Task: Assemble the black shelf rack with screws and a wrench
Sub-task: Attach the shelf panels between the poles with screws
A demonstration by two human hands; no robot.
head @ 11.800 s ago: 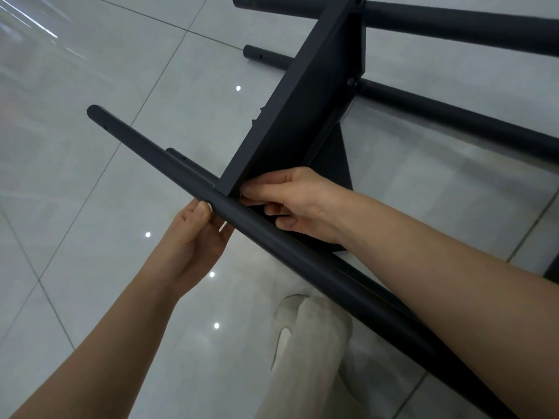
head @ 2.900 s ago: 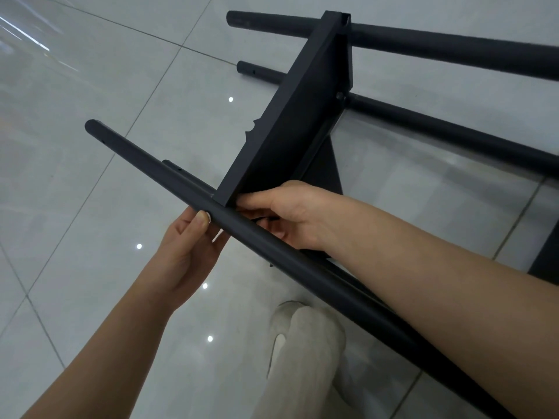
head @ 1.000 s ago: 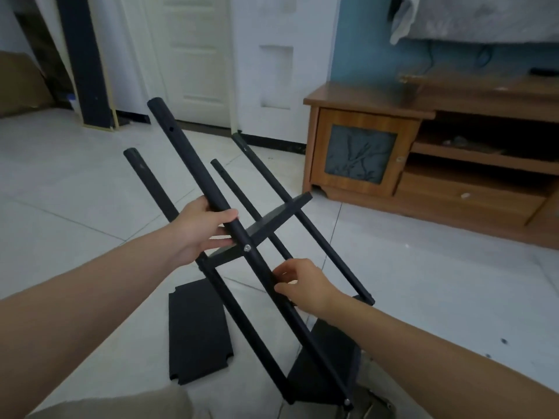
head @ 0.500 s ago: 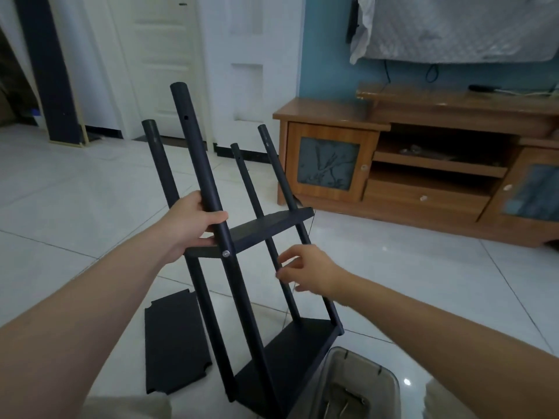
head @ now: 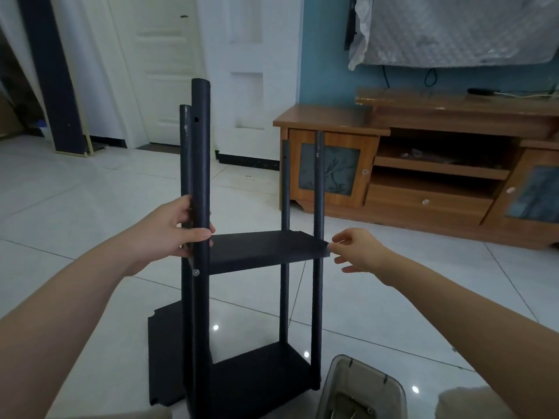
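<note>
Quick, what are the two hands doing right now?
Left hand: closed around the front pole.
Right hand: open, holding nothing, fingertips at the corner of the middle shelf.

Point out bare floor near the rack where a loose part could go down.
Bare tile lies left of the rack, between the loose panel and the white door, and right of it, between the clear bin and the wooden cabinet. Crowded at the rack's foot: panel and bin flank it. The left hand grips the rack.

Black shelf rack (head: 266, 249) upright on floor, four posts, two shelves fitted, spare shelf panel (head: 165, 355) flat beside it
</note>
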